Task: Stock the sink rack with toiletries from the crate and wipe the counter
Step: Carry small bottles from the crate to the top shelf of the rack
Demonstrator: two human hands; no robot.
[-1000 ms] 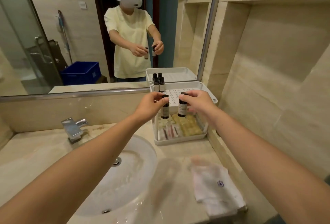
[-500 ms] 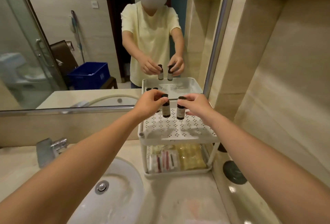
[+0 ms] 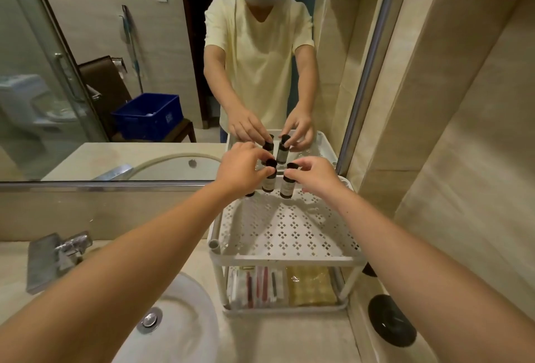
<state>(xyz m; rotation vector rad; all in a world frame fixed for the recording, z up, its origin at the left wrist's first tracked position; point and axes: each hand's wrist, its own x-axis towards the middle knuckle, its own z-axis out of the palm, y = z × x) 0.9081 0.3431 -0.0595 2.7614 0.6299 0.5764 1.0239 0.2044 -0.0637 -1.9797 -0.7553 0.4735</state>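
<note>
**A:** What are the fingers doing?

**B:** The left hand (image 3: pixel 243 165) has its thumb and fingers curled, pinching the black cap of a small brown bottle (image 3: pixel 269 182). The right hand (image 3: pixel 315 173) pinches the cap of a second brown bottle (image 3: pixel 287 187) in the same way.

**A:** Where are the bottles?

**B:** They are upright and side by side at the back of the top shelf of the white perforated plastic rack (image 3: pixel 289 235), near the wall mirror (image 3: pixel 86 44).

**A:** What's around them?

**B:** There are flat sachets (image 3: pixel 257 286) on the lower shelf and a white round basin (image 3: pixel 185 325) to the left. A blue plastic crate (image 3: pixel 147 116) shows in the mirror.

**A:** And the arms?

**B:** Both reach straight forward, one along each side of the rack.
</note>
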